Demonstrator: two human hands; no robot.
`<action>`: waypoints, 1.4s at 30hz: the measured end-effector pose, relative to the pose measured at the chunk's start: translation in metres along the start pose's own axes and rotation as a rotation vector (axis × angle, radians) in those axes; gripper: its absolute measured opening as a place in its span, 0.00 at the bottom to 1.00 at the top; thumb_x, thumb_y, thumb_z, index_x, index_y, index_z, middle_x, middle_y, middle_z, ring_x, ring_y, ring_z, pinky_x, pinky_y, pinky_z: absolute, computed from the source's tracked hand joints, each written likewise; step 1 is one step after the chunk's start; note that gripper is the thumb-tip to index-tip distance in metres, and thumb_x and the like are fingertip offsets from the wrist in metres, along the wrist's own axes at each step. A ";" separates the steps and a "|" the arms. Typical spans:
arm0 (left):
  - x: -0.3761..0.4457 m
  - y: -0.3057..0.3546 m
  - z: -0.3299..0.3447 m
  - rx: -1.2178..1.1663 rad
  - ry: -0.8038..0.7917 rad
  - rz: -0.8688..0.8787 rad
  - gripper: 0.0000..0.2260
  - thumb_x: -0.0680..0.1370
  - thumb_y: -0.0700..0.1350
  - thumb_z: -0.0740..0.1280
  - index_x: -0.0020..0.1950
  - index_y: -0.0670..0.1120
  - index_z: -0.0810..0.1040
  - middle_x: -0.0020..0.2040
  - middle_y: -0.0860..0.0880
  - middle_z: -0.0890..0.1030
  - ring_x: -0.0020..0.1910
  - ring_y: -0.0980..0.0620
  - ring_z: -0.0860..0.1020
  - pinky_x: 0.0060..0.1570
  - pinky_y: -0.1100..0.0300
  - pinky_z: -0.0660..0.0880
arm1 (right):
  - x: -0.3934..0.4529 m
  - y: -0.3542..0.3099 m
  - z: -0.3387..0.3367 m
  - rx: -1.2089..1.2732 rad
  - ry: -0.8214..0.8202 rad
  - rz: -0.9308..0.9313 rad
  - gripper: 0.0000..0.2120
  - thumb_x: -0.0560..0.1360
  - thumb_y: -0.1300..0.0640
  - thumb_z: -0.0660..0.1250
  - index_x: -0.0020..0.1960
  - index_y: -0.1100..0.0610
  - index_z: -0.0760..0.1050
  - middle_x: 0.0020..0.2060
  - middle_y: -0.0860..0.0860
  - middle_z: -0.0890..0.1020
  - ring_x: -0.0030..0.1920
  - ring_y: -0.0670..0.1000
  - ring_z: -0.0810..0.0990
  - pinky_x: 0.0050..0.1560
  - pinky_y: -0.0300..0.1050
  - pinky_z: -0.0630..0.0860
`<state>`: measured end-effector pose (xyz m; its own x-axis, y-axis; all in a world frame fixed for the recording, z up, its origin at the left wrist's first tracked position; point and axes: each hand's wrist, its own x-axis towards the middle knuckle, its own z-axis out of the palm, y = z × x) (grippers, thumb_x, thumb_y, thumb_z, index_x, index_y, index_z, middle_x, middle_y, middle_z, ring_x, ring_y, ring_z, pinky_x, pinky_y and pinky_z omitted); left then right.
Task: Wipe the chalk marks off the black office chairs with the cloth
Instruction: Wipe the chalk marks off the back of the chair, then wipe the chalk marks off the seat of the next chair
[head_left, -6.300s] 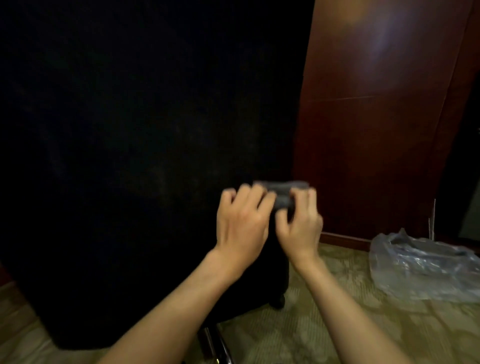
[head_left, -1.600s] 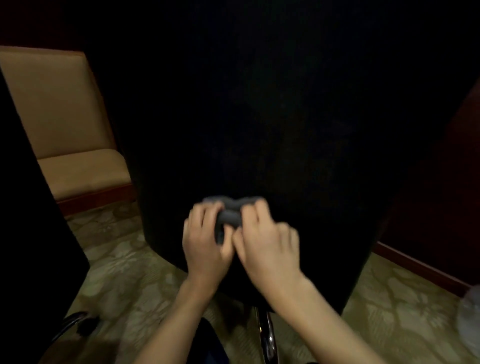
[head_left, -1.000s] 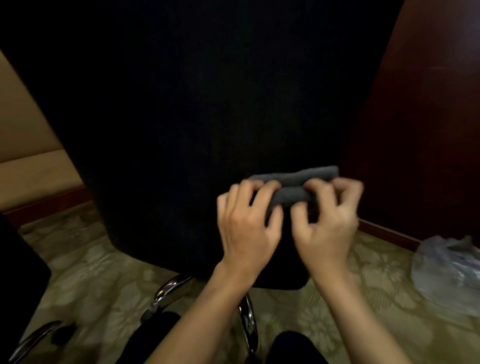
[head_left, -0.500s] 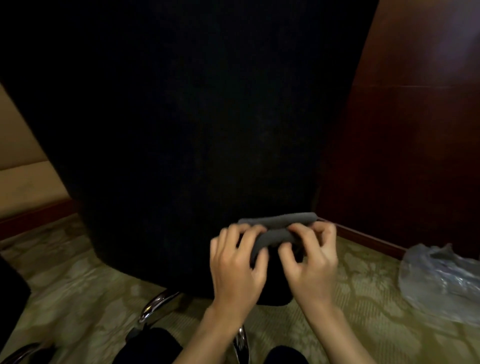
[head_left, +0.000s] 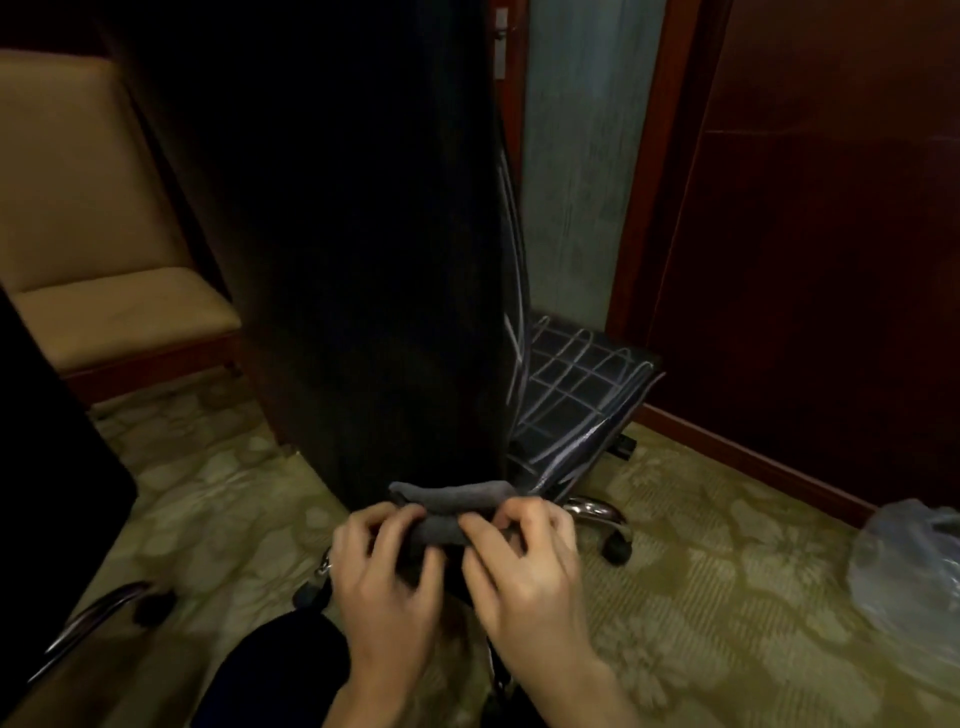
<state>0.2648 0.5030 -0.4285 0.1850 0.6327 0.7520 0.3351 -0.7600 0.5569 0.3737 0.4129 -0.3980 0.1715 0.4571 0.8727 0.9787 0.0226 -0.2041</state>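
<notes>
A black office chair (head_left: 353, 249) stands right in front of me, its tall back seen almost side-on. White chalk lines (head_left: 576, 384) criss-cross its seat and run up the right edge of the back. Below the back's lower edge I hold a folded grey cloth (head_left: 452, 499). My left hand (head_left: 387, 577) grips the cloth's left part and my right hand (head_left: 524, 571) pinches its right part, fingers curled over it.
A tan upholstered seat (head_left: 104, 249) stands at the left. Another black chair (head_left: 47, 467) with a chrome leg fills the left edge. Dark wooden panels (head_left: 831, 260) and a baseboard run along the right. A clear plastic bag (head_left: 914, 577) lies on the patterned carpet.
The chair has swung round, so its back now shows side-on and the chalked seat has come into sight. Both hands still hold the cloth, now lower, under the back's bottom edge.
</notes>
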 end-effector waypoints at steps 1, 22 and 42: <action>-0.007 -0.002 -0.007 0.045 0.005 -0.012 0.16 0.71 0.50 0.67 0.54 0.44 0.84 0.48 0.48 0.73 0.47 0.49 0.73 0.46 0.47 0.75 | -0.009 0.001 0.002 -0.011 -0.027 0.012 0.11 0.74 0.57 0.68 0.56 0.54 0.78 0.44 0.54 0.75 0.44 0.50 0.72 0.45 0.49 0.76; 0.028 -0.006 -0.086 0.413 -0.363 -0.489 0.18 0.79 0.56 0.63 0.69 0.62 0.71 0.54 0.55 0.82 0.56 0.50 0.79 0.50 0.55 0.75 | 0.007 -0.043 0.057 0.018 -0.291 -0.085 0.12 0.73 0.54 0.66 0.55 0.54 0.78 0.48 0.53 0.74 0.40 0.50 0.74 0.35 0.46 0.77; -0.035 0.046 0.040 -0.571 -0.161 -0.919 0.14 0.80 0.43 0.67 0.65 0.53 0.76 0.51 0.57 0.84 0.51 0.65 0.81 0.52 0.67 0.78 | -0.027 0.041 0.033 0.256 -0.267 0.559 0.08 0.76 0.59 0.64 0.54 0.55 0.78 0.38 0.43 0.81 0.39 0.40 0.80 0.40 0.30 0.73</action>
<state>0.3109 0.4514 -0.4435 0.2160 0.9741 -0.0662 -0.0626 0.0815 0.9947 0.4051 0.4302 -0.4445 0.5790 0.6651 0.4716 0.6871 -0.0867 -0.7214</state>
